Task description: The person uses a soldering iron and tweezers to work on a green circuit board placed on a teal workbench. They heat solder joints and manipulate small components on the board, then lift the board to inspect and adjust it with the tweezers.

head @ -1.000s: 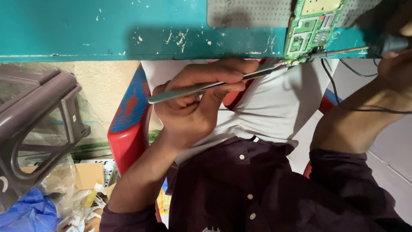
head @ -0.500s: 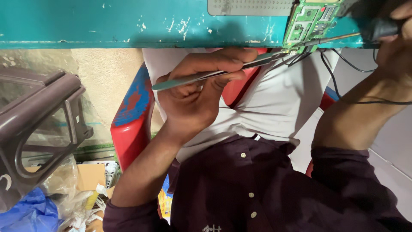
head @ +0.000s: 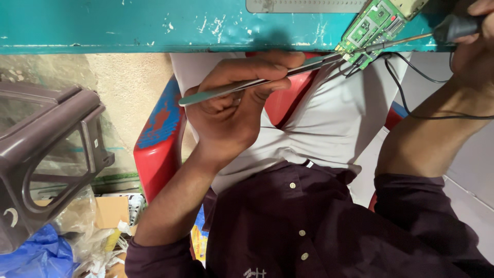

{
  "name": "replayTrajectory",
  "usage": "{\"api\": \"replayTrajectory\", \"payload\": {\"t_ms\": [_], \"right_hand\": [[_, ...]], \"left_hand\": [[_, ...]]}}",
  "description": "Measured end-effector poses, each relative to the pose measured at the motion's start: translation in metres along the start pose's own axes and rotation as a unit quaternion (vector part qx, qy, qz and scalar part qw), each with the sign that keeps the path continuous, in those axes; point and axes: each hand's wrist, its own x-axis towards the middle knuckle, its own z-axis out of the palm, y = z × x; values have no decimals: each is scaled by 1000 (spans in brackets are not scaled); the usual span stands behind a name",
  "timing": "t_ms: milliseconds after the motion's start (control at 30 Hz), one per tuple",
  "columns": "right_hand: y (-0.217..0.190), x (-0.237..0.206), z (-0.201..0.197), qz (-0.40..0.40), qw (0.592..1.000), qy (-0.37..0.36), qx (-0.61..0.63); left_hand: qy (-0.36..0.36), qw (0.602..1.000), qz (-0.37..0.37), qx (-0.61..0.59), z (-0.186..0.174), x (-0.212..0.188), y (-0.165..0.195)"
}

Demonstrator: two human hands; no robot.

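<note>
My left hand point(head: 234, 105) grips long metal tweezers point(head: 257, 82), whose tips reach the lower edge of a small green circuit board point(head: 373, 25). The board lies at the front edge of a teal table point(head: 128, 25). At the top right, my right hand point(head: 476, 44) holds a dark-handled soldering iron point(head: 447, 28); its thin tip points left and meets the board near the tweezer tips. A black cable point(head: 411, 98) loops down from the board area across my right forearm.
A grey perforated plate point(head: 303, 5) lies on the table behind the board. I sit on a red plastic chair point(head: 159, 149). A dark brown plastic stool point(head: 46, 154) stands at left above blue plastic bags point(head: 31, 257) and cardboard scraps point(head: 110, 211).
The view has shifted a little, so the board and both hands sit higher and further right in frame. The tweezers and iron stay at the board's edge.
</note>
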Motion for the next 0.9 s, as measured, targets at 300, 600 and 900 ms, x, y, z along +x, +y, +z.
{"api": "replayTrajectory", "payload": {"t_ms": [300, 600, 900], "right_hand": [[3, -13, 1, 8, 1000, 15, -4], [0, -18, 5, 7, 1000, 19, -14], [3, -22, 3, 5, 1000, 22, -14]], "left_hand": [[4, 1000, -8, -2, 1, -1, 2], [11, 1000, -4, 15, 4, 1, 4], [-1, 1000, 2, 15, 1, 0, 4]]}}
